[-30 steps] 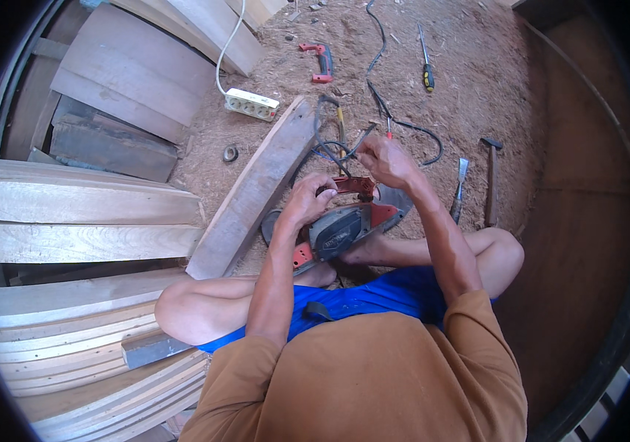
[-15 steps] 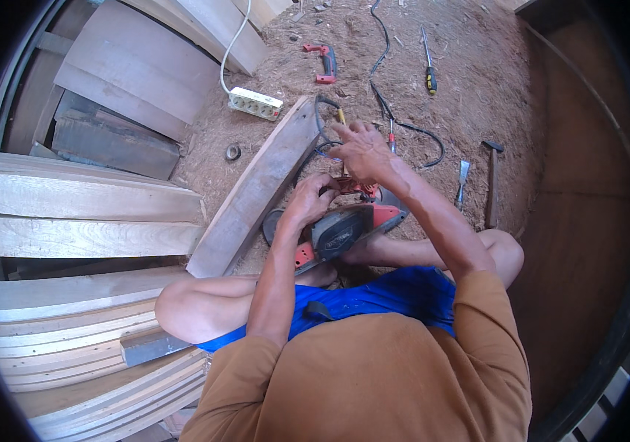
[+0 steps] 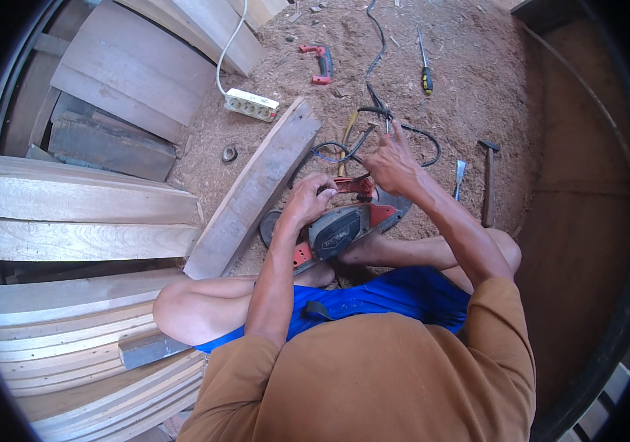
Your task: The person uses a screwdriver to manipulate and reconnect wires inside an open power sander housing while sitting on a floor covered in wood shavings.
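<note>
The person wears a plain rust-brown short-sleeved cotton shirt [image 3: 374, 376], loose over the back and shoulders, its sleeves ending above the elbows. Below it show bright blue shorts [image 3: 381, 298] with a small dark tab at the waistband. Forearms, knees and both hands are bare, without gloves, watch or rings.

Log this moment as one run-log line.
left hand: on red power saw | right hand: at saw's front, pinching something small | plank: beside saw | hammer: on ground

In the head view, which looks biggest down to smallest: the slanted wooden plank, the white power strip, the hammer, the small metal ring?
1. Slanted wooden plank
2. Wooden-handled hammer
3. White power strip
4. Small metal ring
Hammer and strip look close; the fisheye makes that pair unsure.
</note>
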